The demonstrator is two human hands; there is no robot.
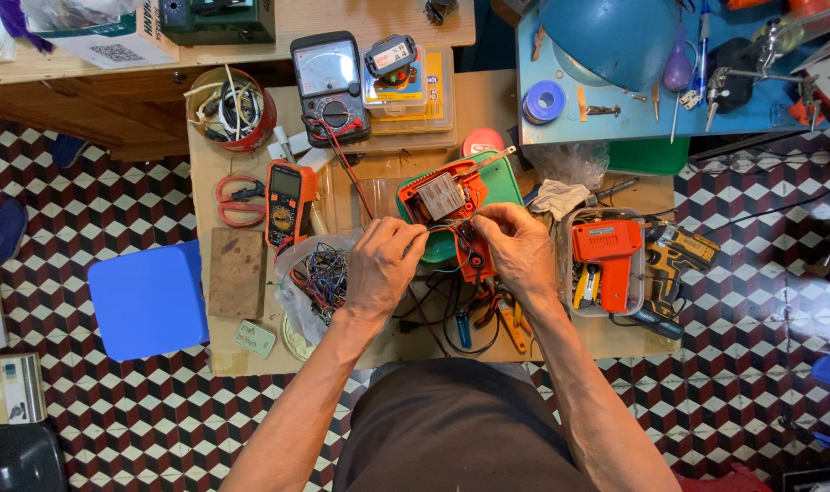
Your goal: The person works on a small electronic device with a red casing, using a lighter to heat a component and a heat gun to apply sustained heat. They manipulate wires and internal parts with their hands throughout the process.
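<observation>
Red tin point(251, 137): cable scraps. Clear tub point(568, 273): orange tool point(608, 255).

— How many meters are out on that bench?
— Two: one black analog meter point(330, 87) and one orange digital meter point(287, 202).
— And cutters?
— One pair of red scissors point(239, 199).
— Power tools?
— One orange soldering gun point(608, 253), one yellow drill point(675, 255).
— Anything else?
— One blue stool point(148, 299), one red tin point(233, 109), one roll of blue tape point(543, 100).
</observation>
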